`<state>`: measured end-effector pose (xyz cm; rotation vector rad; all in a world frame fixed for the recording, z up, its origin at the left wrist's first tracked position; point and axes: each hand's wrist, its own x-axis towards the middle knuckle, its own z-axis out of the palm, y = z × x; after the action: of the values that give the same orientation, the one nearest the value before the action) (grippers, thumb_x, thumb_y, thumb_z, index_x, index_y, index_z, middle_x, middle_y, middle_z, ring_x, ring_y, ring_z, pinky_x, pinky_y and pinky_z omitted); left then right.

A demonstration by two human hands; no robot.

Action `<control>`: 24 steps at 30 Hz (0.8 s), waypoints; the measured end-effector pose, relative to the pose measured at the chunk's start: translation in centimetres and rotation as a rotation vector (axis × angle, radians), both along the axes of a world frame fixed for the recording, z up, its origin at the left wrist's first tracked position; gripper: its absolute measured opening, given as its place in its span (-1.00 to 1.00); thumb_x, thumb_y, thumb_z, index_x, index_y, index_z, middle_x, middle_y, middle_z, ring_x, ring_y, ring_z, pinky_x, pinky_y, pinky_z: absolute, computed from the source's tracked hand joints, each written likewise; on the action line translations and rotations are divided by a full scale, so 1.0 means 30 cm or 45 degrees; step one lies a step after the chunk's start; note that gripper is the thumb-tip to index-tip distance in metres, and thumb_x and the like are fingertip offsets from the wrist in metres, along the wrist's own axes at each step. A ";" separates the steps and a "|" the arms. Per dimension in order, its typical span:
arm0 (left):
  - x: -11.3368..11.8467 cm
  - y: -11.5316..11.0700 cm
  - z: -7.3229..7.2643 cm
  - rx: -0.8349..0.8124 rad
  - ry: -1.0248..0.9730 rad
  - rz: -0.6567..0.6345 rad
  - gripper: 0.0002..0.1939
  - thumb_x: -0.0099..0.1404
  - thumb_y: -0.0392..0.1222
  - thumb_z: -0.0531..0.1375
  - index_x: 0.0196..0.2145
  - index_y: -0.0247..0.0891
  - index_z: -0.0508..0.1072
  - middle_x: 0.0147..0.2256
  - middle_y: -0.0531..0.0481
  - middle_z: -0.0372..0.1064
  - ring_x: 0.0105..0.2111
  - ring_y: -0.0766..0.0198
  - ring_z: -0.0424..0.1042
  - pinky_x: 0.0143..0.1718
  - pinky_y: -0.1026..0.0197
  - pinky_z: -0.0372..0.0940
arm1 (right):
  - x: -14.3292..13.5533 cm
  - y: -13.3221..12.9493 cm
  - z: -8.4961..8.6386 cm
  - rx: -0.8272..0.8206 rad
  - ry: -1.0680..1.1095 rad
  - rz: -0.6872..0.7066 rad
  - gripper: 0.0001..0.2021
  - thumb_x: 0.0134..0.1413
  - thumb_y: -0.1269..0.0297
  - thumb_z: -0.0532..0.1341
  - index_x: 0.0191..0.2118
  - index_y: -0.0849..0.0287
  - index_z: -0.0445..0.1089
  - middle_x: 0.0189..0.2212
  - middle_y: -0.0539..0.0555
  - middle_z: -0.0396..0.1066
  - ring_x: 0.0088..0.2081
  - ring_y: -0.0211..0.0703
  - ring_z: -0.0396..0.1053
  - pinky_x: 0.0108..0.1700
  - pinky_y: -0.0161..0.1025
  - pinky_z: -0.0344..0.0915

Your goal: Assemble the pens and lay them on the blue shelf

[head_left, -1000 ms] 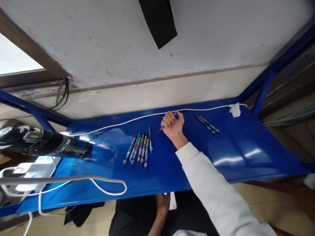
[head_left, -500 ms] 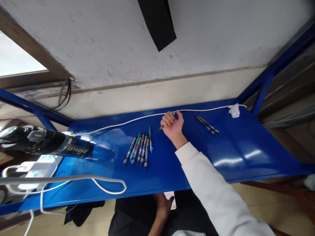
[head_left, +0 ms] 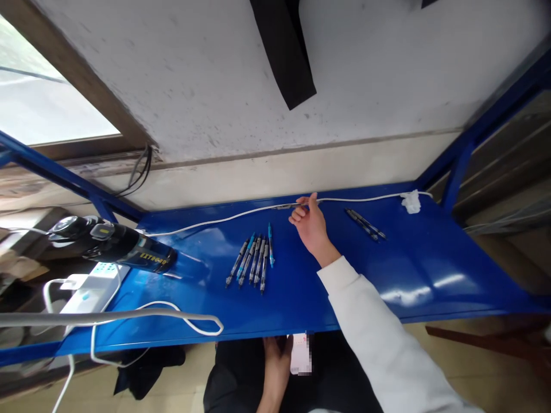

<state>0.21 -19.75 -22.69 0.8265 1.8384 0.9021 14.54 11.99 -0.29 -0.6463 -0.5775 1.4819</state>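
Note:
My right hand (head_left: 310, 225), in a white sleeve, is raised over the back of the blue shelf (head_left: 301, 287). Its fingers are curled around a dark, clear-barrelled pen (head_left: 284, 206), which lies almost level in front of the white cable and is partly hidden by the fingers. To the left of this hand several pens (head_left: 257, 258) with grey or blue grips lie side by side. Two more dark pens (head_left: 365, 223) rest to its right. Below the front edge, my left hand (head_left: 276, 358) is closed at the side of a pale pink phone-like slab (head_left: 300, 355), partly blurred, over my lap.
A black bottle (head_left: 129, 246) stands at the left near a white power strip (head_left: 97, 287). One white cable (head_left: 224, 217) runs along the back edge, to a crumpled tissue (head_left: 411, 202). Another cable loops over the front left. Blue frame bars (head_left: 451, 163) rise at both ends.
The pen in my right hand has turned from slanted to nearly level, and the fingers have loosened. My left hand has shifted left, showing more of the pink slab. The camera view has shifted slightly.

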 end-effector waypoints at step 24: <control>-0.237 0.026 0.542 1.045 0.498 -0.208 -0.80 0.54 -0.27 0.29 0.03 -0.12 0.66 -0.17 -0.10 0.66 -0.20 0.11 0.68 -0.08 0.11 0.60 | -0.024 -0.432 -0.104 0.880 -2.347 0.117 -0.27 0.65 -0.05 0.07 0.70 0.10 -0.10 0.64 0.30 -0.06 0.64 0.29 -0.05 0.60 0.40 0.10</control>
<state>-6.89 -18.98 -6.43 1.7286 1.6574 1.4935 13.82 -0.98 -3.43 -1.2877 -2.3561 0.2481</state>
